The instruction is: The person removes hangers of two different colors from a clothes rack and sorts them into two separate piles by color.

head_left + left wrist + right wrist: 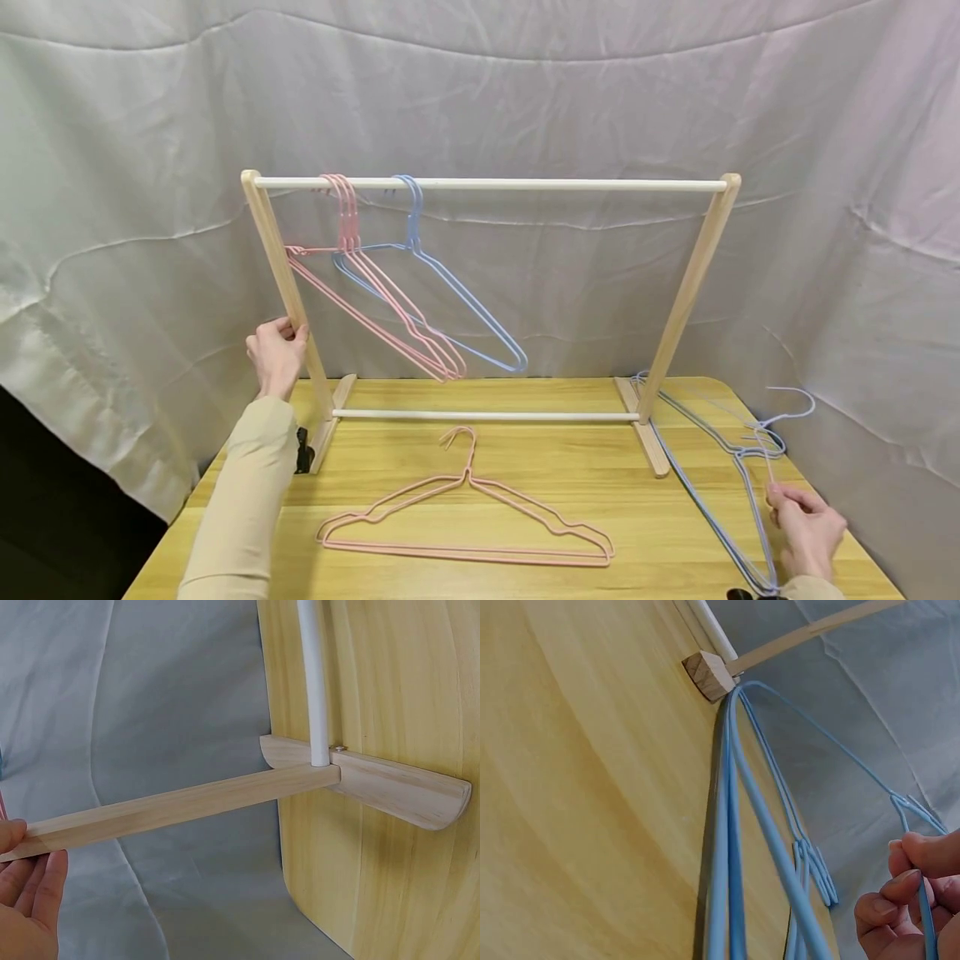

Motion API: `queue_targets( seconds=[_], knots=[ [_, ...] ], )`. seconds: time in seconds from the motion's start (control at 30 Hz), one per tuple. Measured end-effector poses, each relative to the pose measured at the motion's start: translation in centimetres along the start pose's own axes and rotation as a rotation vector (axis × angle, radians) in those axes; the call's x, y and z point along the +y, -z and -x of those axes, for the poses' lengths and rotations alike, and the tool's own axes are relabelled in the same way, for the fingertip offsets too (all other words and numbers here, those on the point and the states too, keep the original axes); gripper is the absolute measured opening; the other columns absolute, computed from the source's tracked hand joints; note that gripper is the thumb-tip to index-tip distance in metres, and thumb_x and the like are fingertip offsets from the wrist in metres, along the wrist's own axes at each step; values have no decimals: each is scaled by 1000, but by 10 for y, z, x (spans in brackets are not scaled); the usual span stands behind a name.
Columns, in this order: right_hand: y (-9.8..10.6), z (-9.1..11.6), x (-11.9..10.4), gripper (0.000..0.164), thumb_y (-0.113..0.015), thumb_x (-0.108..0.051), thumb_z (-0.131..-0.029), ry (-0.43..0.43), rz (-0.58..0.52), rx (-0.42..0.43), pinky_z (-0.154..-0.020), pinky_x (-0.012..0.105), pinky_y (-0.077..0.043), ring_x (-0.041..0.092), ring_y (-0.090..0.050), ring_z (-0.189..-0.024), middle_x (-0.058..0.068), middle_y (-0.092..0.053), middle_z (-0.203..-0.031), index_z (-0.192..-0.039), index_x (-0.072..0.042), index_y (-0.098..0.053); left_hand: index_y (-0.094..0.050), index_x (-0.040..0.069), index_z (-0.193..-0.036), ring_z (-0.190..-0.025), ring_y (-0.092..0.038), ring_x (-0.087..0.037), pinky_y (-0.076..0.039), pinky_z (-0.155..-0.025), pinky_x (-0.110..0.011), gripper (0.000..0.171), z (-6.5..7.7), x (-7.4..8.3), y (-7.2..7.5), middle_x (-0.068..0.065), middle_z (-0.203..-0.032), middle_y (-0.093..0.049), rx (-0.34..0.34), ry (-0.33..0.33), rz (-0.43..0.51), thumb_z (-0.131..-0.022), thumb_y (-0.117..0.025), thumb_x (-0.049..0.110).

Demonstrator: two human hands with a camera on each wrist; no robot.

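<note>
My left hand point(277, 357) grips the left wooden upright point(272, 233) of a garment rack, thumb on one side and fingers on the other in the left wrist view. At the table's right edge, my right hand point(808, 529) pinches one arm of a blue clothes hanger point(821, 735) between thumb and fingers. That hanger is partly raised, its hook lifted above the other blue hangers point(738, 537), which lie on the table beside the rack's right foot. Several pink hangers point(349, 217) and two blue hangers point(465, 298) hang on the rack's top rail, toward the left.
Two pink hangers point(468, 546) lie overlapped on the wooden table point(525, 492) in front of the rack. The white top rail point(585, 184) and lower bar point(487, 415) join the two uprights. A grey curtain point(562, 108) surrounds the back and sides.
</note>
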State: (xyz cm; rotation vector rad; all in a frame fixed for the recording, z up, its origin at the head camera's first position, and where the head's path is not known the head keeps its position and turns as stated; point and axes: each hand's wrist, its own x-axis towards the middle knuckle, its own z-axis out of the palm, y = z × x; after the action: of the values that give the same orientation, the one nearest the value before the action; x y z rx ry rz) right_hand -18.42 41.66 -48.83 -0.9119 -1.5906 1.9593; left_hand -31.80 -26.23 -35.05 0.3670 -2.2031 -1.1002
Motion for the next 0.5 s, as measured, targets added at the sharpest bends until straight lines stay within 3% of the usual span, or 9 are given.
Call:
queue_targets(
  seconds=[0.23,0.33,0.5],
  knots=[
    [1,-4,7,50,-66,0,-87,29,153,10,-45,12,-42,-4,-50,-45,-23,-58,-49,-52,-35,-67,-73,-2,-116,-110,-68,-42,-42,-108,-49,28,0,-1,-1,-24,-113,-73,7,4,5,-97,-62,15],
    [2,-5,9,52,-67,-8,-88,61,279,15,-49,12,-41,-8,-48,-50,-30,-55,-50,-50,-43,-63,-73,-2,-117,-111,-66,-42,-41,-109,-49,28,1,-1,-1,-24,-114,-73,3,9,8,-97,-62,15],
    [5,-8,10,52,-69,-24,-90,111,501,28,-69,12,-35,-16,-38,-68,-41,-45,-52,-49,-54,-56,-73,-1,-118,-109,-68,-42,-44,-108,-49,28,1,1,0,-24,-114,-73,0,17,11,-98,-62,16]
  ],
)
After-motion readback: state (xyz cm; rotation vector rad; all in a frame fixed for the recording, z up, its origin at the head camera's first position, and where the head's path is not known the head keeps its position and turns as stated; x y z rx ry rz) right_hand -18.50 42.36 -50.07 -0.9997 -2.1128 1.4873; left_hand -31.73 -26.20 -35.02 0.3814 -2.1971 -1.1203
